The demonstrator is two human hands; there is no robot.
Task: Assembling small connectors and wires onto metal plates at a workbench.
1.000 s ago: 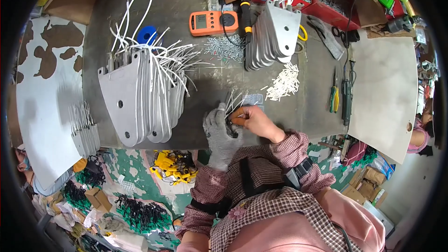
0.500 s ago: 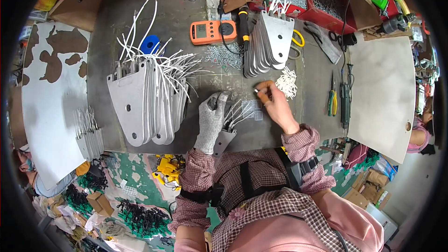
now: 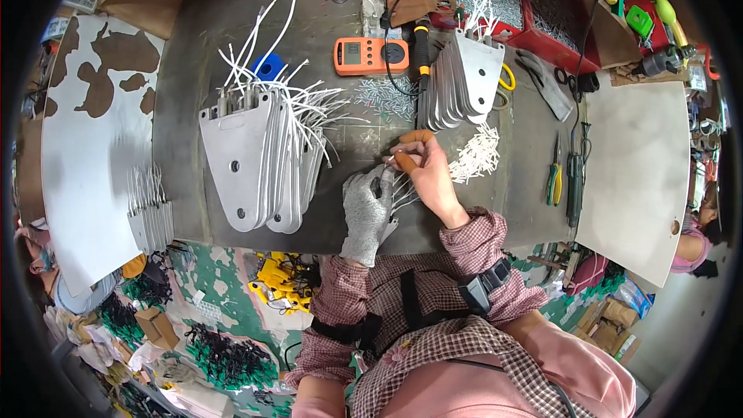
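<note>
Grey knit glove on the left hand (image 3: 368, 205), closed around a small bundle of thin white wires (image 3: 402, 190) near the front edge of the dark counter (image 3: 193, 46), probably to keep the loose ends fanned toward the other hand. Bare right hand (image 3: 429, 178) pinched shut on a short brown piece (image 3: 406, 161), perhaps a sleeve or handle, hard to tell at this size, held right against the wire tips. Just beyond the right hand, a loose heap of short white tube pieces (image 3: 474, 159), placed within easy reach. Left of the hands, a leaning stack of flat grey metal plates (image 3: 236, 155), rounded at the narrow end and drilled with small holes, white leads sprouting from the top. A second, tighter stack of like plates (image 3: 464, 81) standing upright farther back. Between the stacks, an orange meter (image 3: 371, 55) lying flat, smooth plastic with dark leads. Green-handled pliers (image 3: 555, 178) well off to the right, beside a bare metal sheet (image 3: 635, 170).
</note>
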